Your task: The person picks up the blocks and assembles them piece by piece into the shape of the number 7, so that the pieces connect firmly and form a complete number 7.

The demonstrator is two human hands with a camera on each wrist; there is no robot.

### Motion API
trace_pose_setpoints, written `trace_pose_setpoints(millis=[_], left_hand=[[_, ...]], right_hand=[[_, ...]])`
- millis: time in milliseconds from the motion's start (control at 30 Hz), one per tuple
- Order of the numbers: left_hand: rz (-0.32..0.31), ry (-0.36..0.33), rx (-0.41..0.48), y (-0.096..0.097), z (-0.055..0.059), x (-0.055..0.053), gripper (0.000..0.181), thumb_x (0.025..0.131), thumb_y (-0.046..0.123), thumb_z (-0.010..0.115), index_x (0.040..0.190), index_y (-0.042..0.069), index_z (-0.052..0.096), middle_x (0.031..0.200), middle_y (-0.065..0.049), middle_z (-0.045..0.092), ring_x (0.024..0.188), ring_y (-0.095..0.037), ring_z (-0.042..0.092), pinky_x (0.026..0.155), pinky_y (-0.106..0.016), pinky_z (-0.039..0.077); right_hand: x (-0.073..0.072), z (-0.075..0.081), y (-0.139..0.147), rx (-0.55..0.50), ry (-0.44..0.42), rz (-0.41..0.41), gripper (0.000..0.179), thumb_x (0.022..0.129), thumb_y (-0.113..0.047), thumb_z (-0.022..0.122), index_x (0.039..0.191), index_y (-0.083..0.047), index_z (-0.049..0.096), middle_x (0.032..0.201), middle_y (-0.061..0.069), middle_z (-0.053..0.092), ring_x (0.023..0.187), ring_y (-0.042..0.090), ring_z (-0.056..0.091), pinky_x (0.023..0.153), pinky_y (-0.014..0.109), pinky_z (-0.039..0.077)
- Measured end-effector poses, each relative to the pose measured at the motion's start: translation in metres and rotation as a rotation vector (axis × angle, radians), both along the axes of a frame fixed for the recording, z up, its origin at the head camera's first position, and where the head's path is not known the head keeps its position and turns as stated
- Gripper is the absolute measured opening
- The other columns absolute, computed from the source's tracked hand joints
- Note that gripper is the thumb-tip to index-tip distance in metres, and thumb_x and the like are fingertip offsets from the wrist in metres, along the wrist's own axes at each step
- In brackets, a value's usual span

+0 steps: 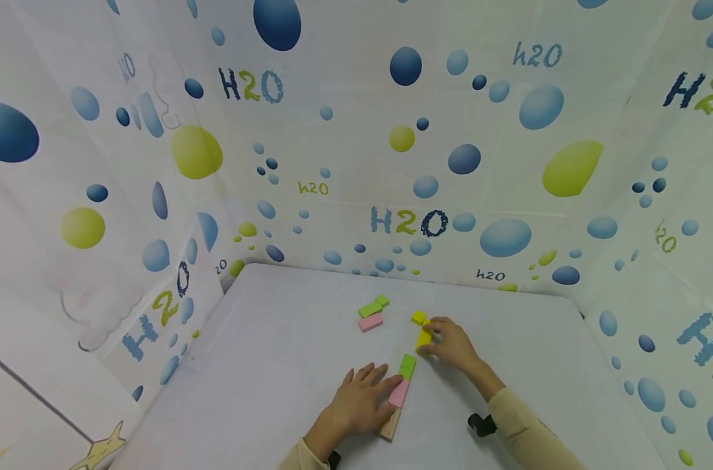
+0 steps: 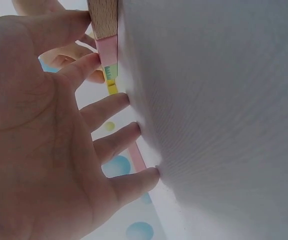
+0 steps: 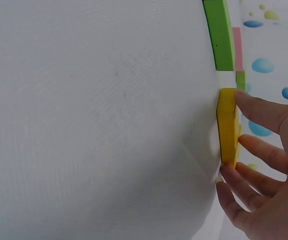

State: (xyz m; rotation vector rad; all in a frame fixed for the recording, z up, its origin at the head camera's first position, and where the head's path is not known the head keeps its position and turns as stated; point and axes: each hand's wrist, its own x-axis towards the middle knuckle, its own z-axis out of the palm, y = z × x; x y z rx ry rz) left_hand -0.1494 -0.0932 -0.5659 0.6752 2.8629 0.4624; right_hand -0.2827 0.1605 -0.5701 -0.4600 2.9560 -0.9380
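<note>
A natural wood block (image 1: 390, 425), a pink block (image 1: 399, 393) and a green block (image 1: 408, 366) lie end to end in a row. My left hand (image 1: 359, 401) is spread beside this row, its thumb touching the wood block and its index finger the pink one. In the left wrist view the other fingertips (image 2: 121, 100) rest on the table. Beyond the green block, my right hand (image 1: 453, 346) pinches a long yellow block (image 1: 424, 338) at its two ends. A small yellow block (image 1: 418, 318) lies just past it, partly hidden in the right wrist view.
Farther back on the white table (image 1: 262, 365) lie a long green block (image 1: 370, 309), a small green block (image 1: 382, 300) and another pink block (image 1: 370, 322). A printed curtain (image 1: 356, 143) borders the table behind and at the sides. Black wrist gear (image 1: 481, 425) sits by the right sleeve.
</note>
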Motion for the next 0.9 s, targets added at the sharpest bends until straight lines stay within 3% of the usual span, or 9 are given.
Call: trace_pose_setpoints(millis=[700,900], left_hand=[[0.022,-0.02,-0.018,0.002,0.005,0.001,0.055,0.103,0.052,0.058,0.156,0.043,0.047,0.164,0.0,0.042,0.152,-0.031,0.036,0.118,-0.065,0.033],[0.026,-0.015,-0.027,0.003,0.006,0.0,0.055,0.102,0.052,0.059,0.155,0.044,0.047,0.164,0.001,0.042,0.152,-0.031,0.037,0.117,-0.065,0.034]], right_hand=[[0.001,-0.006,-0.009,-0.024,0.057,0.024,0.052,0.079,-0.029,0.092,0.123,-0.005,0.077,0.139,0.021,0.062,0.13,0.043,0.057,0.111,0.06,0.043],[0.001,-0.007,-0.011,-0.027,0.027,-0.002,0.053,0.079,-0.031,0.092,0.125,-0.008,0.077,0.141,0.019,0.061,0.133,0.041,0.055,0.113,0.06,0.042]])
